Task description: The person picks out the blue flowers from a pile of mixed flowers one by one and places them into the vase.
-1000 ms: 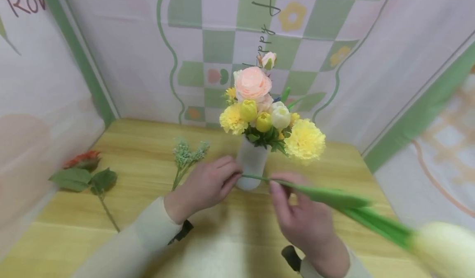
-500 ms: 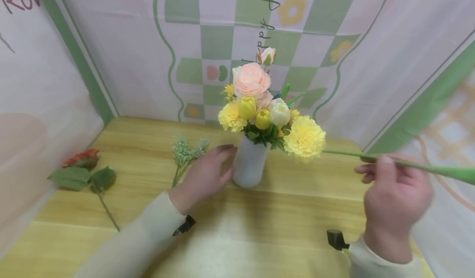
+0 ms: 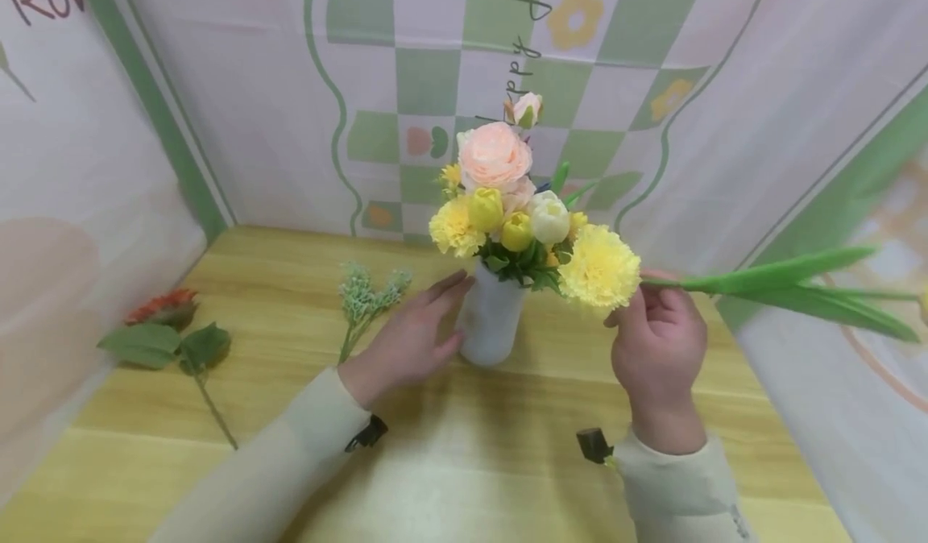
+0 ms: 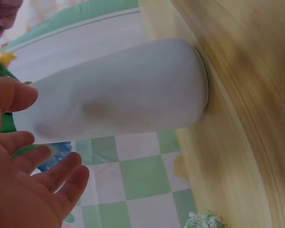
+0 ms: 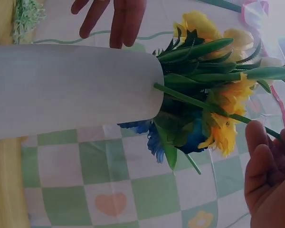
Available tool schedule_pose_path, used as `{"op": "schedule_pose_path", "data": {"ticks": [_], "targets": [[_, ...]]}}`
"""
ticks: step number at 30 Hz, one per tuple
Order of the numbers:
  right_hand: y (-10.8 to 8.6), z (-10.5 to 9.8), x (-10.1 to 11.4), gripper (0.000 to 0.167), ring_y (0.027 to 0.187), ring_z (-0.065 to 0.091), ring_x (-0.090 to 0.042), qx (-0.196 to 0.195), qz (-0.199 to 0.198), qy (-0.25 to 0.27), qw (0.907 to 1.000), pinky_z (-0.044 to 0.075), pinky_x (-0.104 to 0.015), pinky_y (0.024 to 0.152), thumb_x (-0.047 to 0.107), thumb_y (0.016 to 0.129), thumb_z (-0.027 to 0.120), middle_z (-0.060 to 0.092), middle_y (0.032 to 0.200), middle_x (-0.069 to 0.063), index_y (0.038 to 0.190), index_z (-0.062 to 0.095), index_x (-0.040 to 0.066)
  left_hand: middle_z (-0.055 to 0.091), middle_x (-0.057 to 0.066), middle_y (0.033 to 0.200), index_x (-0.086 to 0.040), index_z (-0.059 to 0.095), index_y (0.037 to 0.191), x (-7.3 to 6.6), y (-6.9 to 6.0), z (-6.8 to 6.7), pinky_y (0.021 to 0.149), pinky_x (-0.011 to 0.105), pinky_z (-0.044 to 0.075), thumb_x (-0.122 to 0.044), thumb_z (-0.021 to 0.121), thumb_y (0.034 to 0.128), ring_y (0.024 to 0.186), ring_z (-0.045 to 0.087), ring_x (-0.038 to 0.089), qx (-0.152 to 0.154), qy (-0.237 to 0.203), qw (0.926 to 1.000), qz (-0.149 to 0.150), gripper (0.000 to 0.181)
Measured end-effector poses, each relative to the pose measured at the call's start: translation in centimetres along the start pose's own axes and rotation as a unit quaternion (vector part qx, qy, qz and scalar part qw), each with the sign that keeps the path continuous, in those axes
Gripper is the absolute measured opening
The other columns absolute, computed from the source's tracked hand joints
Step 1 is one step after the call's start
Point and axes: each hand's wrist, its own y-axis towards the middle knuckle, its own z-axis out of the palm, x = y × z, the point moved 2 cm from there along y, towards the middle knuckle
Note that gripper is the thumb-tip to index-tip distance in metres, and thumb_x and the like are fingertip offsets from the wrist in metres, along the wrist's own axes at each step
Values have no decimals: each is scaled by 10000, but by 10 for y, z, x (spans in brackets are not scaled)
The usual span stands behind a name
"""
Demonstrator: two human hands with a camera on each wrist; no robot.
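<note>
A white vase (image 3: pixel 491 321) stands upright on the wooden table, filled with pink, yellow and white flowers (image 3: pixel 495 156). Close by its left side is my left hand (image 3: pixel 406 337), fingers spread and relaxed; the left wrist view shows them around the vase's mouth end, contact unclear. My right hand (image 3: pixel 660 358) pinches the green stem of a tulip (image 3: pixel 790 285) beside the large yellow carnation (image 3: pixel 600 267). Its leaves point right, and its bloom is almost wholly beyond the frame. In the right wrist view, the stem's cut end (image 5: pixel 157 86) appears in front of the vase's rim.
A sprig of small pale green blossoms (image 3: pixel 362 297) lies left of the vase, partly behind the left hand. Further left lies an orange-red flower (image 3: pixel 163 308) with broad leaves. A checkered cloth (image 3: pixel 428 84) hangs behind the table.
The left hand has left the stem's end and moved beside the vase. My right hand swung out to the right with the tulip, then came back in toward the bouquet.
</note>
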Motion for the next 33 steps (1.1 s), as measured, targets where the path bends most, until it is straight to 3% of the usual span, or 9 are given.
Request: {"op": "schedule_pose_path", "data": {"ticks": [5, 8, 11, 14, 18, 20, 24, 28, 33], "targets": [[-17, 3, 9, 103, 582, 596, -118, -292, -950, 686, 9927, 493, -172, 545, -80, 918, 578, 633, 663, -96, 922, 631, -168, 289, 85, 1596, -85, 248, 1571, 4, 5, 1, 1148, 359, 249, -190, 668, 943, 1430, 308, 235, 46, -494, 9984, -272, 763], [-29, -1, -1, 94, 585, 630, -125, -556, -1113, 1013, 9870, 498, -170, 543, -113, 897, 568, 637, 678, -175, 909, 626, -187, 292, 78, 1596, -108, 224, 1582, 4, 8, 2, 1139, 369, 266, -217, 662, 944, 1424, 320, 236, 134, -655, 9968, -437, 781], [-31, -7, -20, 111, 559, 628, -134, -893, -517, 970, 9899, 487, -174, 504, -72, 923, 600, 658, 741, -192, 934, 640, -175, 310, 84, 1587, -126, 203, 1589, 4, 10, 2, 1123, 384, 302, -242, 654, 954, 1392, 378, 243, 201, -836, 9947, -561, 788], [-25, -10, -36, 164, 548, 627, -150, -983, 697, 1286, 9844, 498, -191, 487, 17, 959, 630, 648, 862, -167, 986, 629, -146, 369, 105, 1554, -126, 204, 1590, 5, 12, 4, 1081, 399, 374, -261, 650, 963, 1329, 462, 247, 168, -1027, 9925, -645, 781], [-18, -7, -44, 189, 525, 613, -188, -1189, 1823, 2559, 9419, 502, -217, 465, 44, 969, 635, 588, 923, -164, 1001, 575, -133, 440, 129, 1500, -114, 227, 1583, 6, 14, 5, 1027, 402, 439, -280, 647, 968, 1270, 520, 252, 130, -1127, 9915, -636, 764], [-14, -5, -44, 185, 528, 597, -188, -1186, 1988, 2748, 9332, 499, -220, 468, 30, 964, 636, 572, 900, -168, 989, 563, -138, 439, 131, 1500, -114, 232, 1581, 6, 15, 6, 1026, 396, 439, -281, 651, 966, 1267, 521, 251, 141, -1139, 9914, -635, 763], [-1, -3, -44, 237, 575, 542, -158, -543, 2250, 1520, 9609, 513, -212, 519, 142, 962, 677, 586, 900, -154, 1036, 628, -79, 411, 123, 1523, -110, 237, 1578, 5, 16, 5, 1035, 396, 431, -272, 658, 961, 1276, 514, 256, 143, -1204, 9902, -690, 765], [22, -1, -46, 217, 607, 484, -92, 488, 2300, -239, 9717, 510, -177, 580, 192, 1019, 579, 640, 1059, -83, 1142, 670, 37, 392, 120, 1536, -102, 243, 1576, 5, 16, 5, 1037, 407, 428, -262, 663, 958, 1282, 512, 276, 138, -1274, 9888, -762, 764], [61, 3, -41, 155, 830, 618, -98, 1466, 1854, -47, 9716, 552, -191, 709, 102, 1015, 564, 662, 1069, -49, 1107, 653, 13, 400, 118, 1531, -102, 237, 1577, 3, 17, 6, 1050, 391, 413, -262, 665, 958, 1292, 502, 258, 196, -1279, 9883, -814, 769]]}}
